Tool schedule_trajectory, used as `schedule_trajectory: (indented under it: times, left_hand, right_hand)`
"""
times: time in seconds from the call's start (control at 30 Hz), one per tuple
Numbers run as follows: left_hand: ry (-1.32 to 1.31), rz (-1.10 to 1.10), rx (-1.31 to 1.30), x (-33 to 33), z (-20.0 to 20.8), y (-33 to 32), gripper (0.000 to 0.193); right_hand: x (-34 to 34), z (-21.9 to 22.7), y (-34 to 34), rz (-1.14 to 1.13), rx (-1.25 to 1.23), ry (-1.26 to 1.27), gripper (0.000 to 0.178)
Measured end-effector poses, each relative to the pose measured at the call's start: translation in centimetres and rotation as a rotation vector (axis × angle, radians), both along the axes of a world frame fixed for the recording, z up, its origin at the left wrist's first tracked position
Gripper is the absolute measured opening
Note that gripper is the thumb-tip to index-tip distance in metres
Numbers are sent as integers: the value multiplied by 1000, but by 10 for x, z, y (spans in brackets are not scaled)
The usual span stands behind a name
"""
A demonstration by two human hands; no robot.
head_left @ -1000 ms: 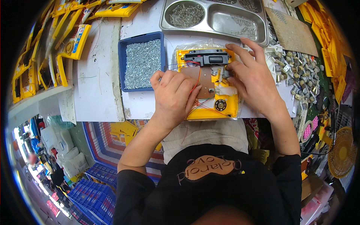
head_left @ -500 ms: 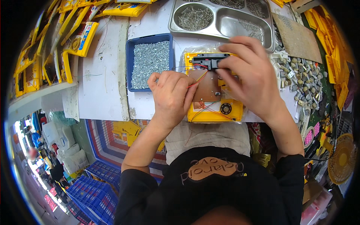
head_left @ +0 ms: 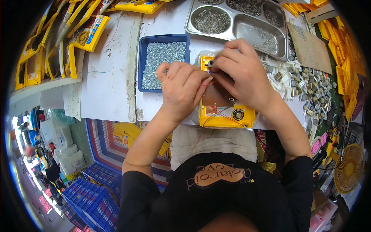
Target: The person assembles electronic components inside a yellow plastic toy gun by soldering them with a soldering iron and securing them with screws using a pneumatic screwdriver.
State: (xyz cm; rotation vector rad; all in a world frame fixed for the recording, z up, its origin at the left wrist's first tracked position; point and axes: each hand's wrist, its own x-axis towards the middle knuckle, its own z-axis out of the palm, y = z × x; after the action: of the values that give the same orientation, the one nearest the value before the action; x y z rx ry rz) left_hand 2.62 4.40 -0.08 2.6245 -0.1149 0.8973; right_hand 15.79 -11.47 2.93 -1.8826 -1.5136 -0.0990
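A yellow plastic housing (head_left: 248, 120) lies at the table's front edge, on clear plastic film. Inside it sits a brown circuit board (head_left: 218, 96), and below that a round black part (head_left: 238, 114) with thin wires beside it. My left hand (head_left: 179, 87) is closed at the board's upper left, thumb and forefinger pinching thin wires (head_left: 208, 84), a red one among them. My right hand (head_left: 245, 75) covers the upper right of the housing. Its fingertips are pinched together close to my left fingertips, and what they hold is hidden. Most of the black part at the housing's top is covered.
A blue tray of screws (head_left: 164, 58) stands left of the housing. Behind it is a steel compartment tray (head_left: 235, 33) with small metal parts. Loose small components (head_left: 305, 85) are heaped at the right. Yellow housings (head_left: 83, 38) are stacked left, more (head_left: 344, 58) far right.
My right hand has moved left and its fingertips have come together beside my left hand's. The black part at the top is now mostly covered. The whole view has shifted slightly.
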Motion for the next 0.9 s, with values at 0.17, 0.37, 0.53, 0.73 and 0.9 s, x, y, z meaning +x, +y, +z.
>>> schedule_trajectory:
  times: [0.17,0.37,0.53,0.73,0.9]
  left_hand:
    - [-10,-157,-73,21,15,3,16]
    - [192,-517,-156,40,31,-14,21]
    - [305,-529,-228,45,28,-24,18]
    - [371,-330,-473,34,20,-39,17]
    - [406,-220,-633,30,20,-50,14]
  right_hand:
    - [-18,0,-31,-152,12,-123,19]
    - [-25,-14,-62,-333,116,72,18]
    - [-21,-11,-73,-306,177,278,15]
    - [-19,-7,-128,-373,140,279,15]
    - [-33,-25,-317,-1086,590,659,23]
